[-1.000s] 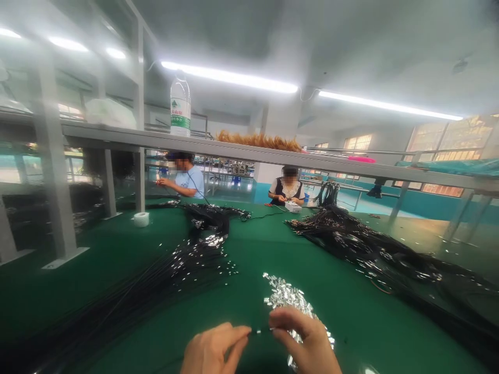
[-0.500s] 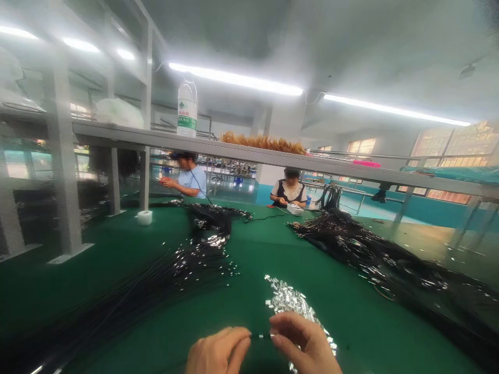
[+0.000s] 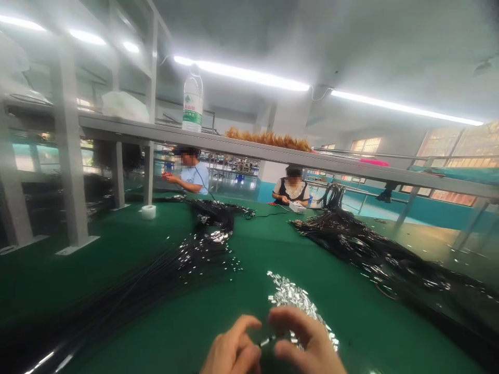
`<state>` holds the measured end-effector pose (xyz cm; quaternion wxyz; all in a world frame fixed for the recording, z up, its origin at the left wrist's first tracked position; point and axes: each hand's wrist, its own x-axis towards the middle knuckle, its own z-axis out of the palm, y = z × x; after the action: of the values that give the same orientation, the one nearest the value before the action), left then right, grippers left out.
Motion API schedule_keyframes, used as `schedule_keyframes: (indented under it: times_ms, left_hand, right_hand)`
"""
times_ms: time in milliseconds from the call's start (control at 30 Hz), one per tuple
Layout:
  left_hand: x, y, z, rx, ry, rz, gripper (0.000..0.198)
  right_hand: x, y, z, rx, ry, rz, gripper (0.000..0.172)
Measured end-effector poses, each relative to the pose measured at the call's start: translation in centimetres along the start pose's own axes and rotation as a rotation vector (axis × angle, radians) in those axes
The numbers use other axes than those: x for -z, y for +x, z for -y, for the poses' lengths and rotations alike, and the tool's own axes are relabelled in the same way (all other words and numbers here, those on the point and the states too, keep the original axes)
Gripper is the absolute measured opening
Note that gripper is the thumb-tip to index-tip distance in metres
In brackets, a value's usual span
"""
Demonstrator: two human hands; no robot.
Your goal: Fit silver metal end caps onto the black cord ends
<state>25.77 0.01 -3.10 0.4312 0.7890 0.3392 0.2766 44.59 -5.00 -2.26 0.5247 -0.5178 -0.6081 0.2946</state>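
Low in the view, my left hand (image 3: 236, 347) has its index finger raised while its other fingers are curled around what looks like a thin black cable. The cable's end, bearing a small silver metal sleeve (image 3: 266, 342), pokes out to the right of those fingers. Facing it, my right hand (image 3: 310, 340) has thumb and fingers apart, and nothing shows clearly between them. Just behind and partly under my right hand lies a pile of small silver metal sleeves (image 3: 292, 295).
Bundles of black cables with silver ends lie on the green table (image 3: 257, 259), one bundle (image 3: 156, 275) left, another (image 3: 362, 244) right. A white tape roll (image 3: 148, 212) stands near the shelf posts. Above runs a shelf with a water bottle (image 3: 193, 101). Two people sit across.
Both hands held the cable with fingertips closed; now the right fingers have spread apart and the left index finger has lifted. The silver sleeve tilts. The view has shifted slightly.
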Motion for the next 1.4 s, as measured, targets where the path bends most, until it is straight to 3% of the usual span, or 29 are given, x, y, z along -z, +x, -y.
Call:
schedule_keyframes:
  times_ms: [33, 100, 200, 367, 500, 600, 800, 1000, 1233, 1400]
  left_hand:
    - [0.0, 0.0, -0.1, -0.006, -0.021, 0.002, 0.036]
    - [0.1, 0.1, -0.3, 0.014, -0.059, 0.008, 0.036]
    - [0.2, 0.2, -0.7, 0.054, -0.071, 0.016, 0.035]
    - [0.1, 0.0, -0.6, 0.097, 0.013, -0.050, 0.038]
    - [0.3, -0.2, -0.5, 0.091, -0.041, -0.096, 0.034]
    - [0.4, -0.1, -0.8, 0.088, -0.092, -0.100, 0.037]
    - [0.4, 0.1, -1.3, 0.123, -0.137, -0.090, 0.042]
    - [0.3, 0.2, -1.3, 0.125, -0.147, -0.081, 0.041]
    - [0.2, 0.1, -1.3, 0.110, -0.149, -0.078, 0.040]
    - [0.4, 0.0, -1.4, 0.103, -0.145, -0.088, 0.040]
  right_hand:
    - [1.0, 0.0, -0.3, -0.037, -0.038, -0.056, 0.028]
    - [2.6, 0.0, -1.0, -0.122, -0.341, -0.122, 0.023]
    - [3.4, -0.1, -2.3, -0.257, -0.860, -0.017, 0.018]
    - [1.2, 0.7, -3.1, -0.345, -1.089, 0.034, 0.028]
    - [0.0, 1.3, -2.3, -0.294, -1.216, 0.099, 0.036]
    - [0.2, 1.2, -1.9, -0.262, -1.245, 0.076, 0.043]
    - [0.3, 0.7, -2.9, -0.299, -1.167, 0.089, 0.021]
    - [-0.6, 0.7, -3.4, -0.305, -1.097, 0.083, 0.018]
    - [-0.7, 0.6, -3.8, -0.279, -1.018, 0.048, 0.042]
    - [-0.3, 0.6, -3.7, -0.253, -0.966, 0.015, 0.040]
